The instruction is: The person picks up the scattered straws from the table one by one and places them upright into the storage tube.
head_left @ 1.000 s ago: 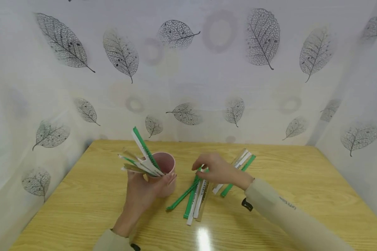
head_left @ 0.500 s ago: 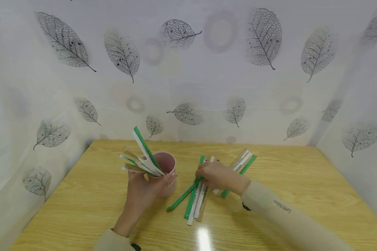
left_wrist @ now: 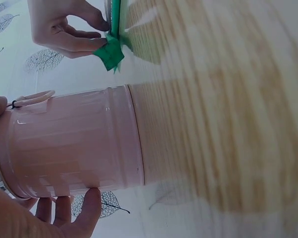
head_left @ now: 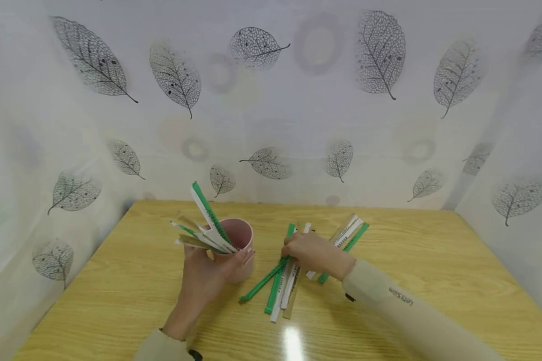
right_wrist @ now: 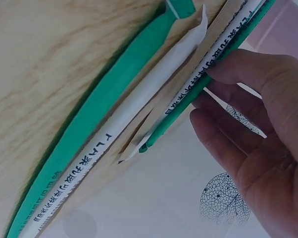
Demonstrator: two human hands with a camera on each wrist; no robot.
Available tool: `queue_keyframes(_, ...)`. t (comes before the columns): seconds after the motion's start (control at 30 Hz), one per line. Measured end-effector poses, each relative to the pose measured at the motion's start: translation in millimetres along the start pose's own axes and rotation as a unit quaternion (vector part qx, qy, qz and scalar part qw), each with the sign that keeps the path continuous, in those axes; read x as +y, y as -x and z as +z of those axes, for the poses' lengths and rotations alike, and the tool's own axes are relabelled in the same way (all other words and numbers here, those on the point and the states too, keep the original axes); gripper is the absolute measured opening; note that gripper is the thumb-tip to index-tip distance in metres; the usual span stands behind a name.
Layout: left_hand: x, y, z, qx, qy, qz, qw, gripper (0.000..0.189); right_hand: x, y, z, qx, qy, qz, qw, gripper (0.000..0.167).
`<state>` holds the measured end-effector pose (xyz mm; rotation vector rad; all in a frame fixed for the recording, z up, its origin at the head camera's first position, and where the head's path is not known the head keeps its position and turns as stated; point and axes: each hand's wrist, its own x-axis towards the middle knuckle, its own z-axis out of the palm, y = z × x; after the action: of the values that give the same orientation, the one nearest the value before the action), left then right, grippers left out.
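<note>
My left hand (head_left: 203,281) grips an upright pink cup (head_left: 241,273), thumb and fingers on opposite sides. Paper-wrapped straws (head_left: 210,215) in green, white and brown lean out of it to the left. To the right, my right hand (head_left: 311,250) is over a loose fan of wrapped straws (head_left: 273,291) on the table. Seen from the right wrist, its thumb and fingertips pinch at a printed white straw (right_wrist: 188,89) with a green straw (right_wrist: 176,119) along its edge. From the head, the right fingertips are mostly hidden behind the hand's back.
A second small group of wrapped straws (head_left: 350,235), brown, white and green, lies right of the right hand, partly under that wrist. The wooden table (head_left: 411,240) ends at a leaf-patterned cloth backdrop (head_left: 280,100), which also rises on both sides.
My right hand has come down onto the straws and its fingers have closed. A white straw in the fan has shifted slightly away from me. The left hand and cup stay put.
</note>
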<state>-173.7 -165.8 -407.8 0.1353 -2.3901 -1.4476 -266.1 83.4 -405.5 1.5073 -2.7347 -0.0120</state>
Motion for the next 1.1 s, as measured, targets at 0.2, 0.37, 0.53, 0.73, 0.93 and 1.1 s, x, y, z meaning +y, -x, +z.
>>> queue_keyframes(0.2, -0.8, -0.6, -0.1, 0.002, -0.006, 0.005, 1.0, 0.08, -1, -1.6, -2, -0.003, 0.006, -0.003, 1.0, 0.012)
queue_keyframes(0.37, -1.2, -0.7, -0.5, 0.002, -0.002, 0.007, 1.0, 0.079, -2, -2.8, -2, -0.009, 0.039, -0.006, 0.9992, 0.012)
queue_keyframes(0.53, -1.4, -0.6, -0.3, 0.001, 0.009, 0.004, 1.0, 0.078, -1, -1.5, 1, 0.0, 0.056, -0.017, 0.9983, 0.011)
queue_keyframes(0.73, -0.6, -0.8, 0.3, 0.003, 0.022, 0.007, 0.9997, 0.078, 3, 3.0, 1, 0.037, 0.069, -0.039, 0.9962, 0.01)
queue_keyframes(0.93, 0.1, 0.1, -0.6, 0.001, 0.006, 0.0, 1.0, 0.079, 10, 7.3, -7, 0.037, 0.017, -0.034, 0.9986, 0.016)
queue_keyframes(1.1, -0.8, 1.3, -1.3, -0.005, 0.007, 0.0, 1.0, 0.078, 17, 14.0, -10, 0.081, -0.048, -0.041, 0.9947, 0.02)
